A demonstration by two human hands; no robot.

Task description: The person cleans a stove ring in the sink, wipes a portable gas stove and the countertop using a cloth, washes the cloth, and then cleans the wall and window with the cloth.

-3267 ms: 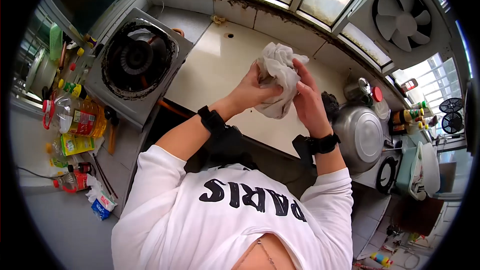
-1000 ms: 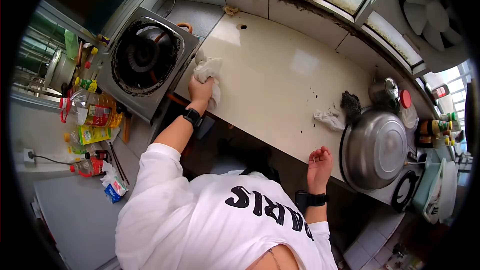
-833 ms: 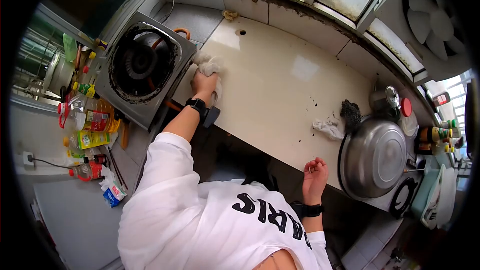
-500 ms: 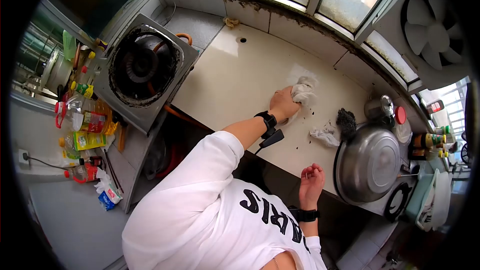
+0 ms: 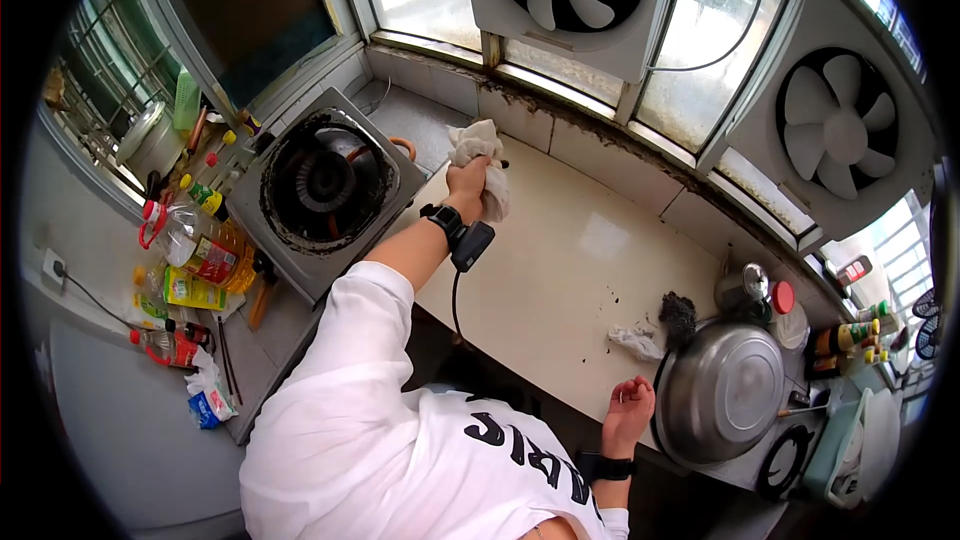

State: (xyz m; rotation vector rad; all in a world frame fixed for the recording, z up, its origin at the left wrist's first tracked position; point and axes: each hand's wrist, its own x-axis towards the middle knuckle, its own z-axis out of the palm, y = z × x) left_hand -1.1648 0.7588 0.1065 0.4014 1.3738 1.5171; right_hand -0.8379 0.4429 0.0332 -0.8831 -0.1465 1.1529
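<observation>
Windows with streaked glass run along the far wall, above tiles with grime along their tops. At the far left, an oil bottle (image 5: 215, 258) stands on its own side of the gas stove (image 5: 325, 182). Just right of that stove, the left hand (image 5: 465, 185) is closed around a bunched, off-white cloth (image 5: 478, 143), over the far left corner of the pale countertop (image 5: 530, 280). The palm is turned away from me, so I can't tell how much of the cloth lies flat beneath it. A broad fold under the whole palm, pressed evenly, would serve better than a tight wad, particularly around the small dark hole (image 5: 505, 164). From that wrist's black device (image 5: 473, 246) hangs a cable (image 5: 457, 305), best kept off the surface as the arm sweeps.

Farther right, dark crumbs (image 5: 616, 301) lie near a crumpled white scrap (image 5: 637, 343); a slow, single-direction stroke would gather them rather than scatter them. The right hand (image 5: 628, 415) holds nothing, fingers loosely curled, by the near edge. Beyond it, a dark wiry scourer (image 5: 677, 315) sits against the upturned metal basin (image 5: 722, 395), so strokes there should be short.
</observation>
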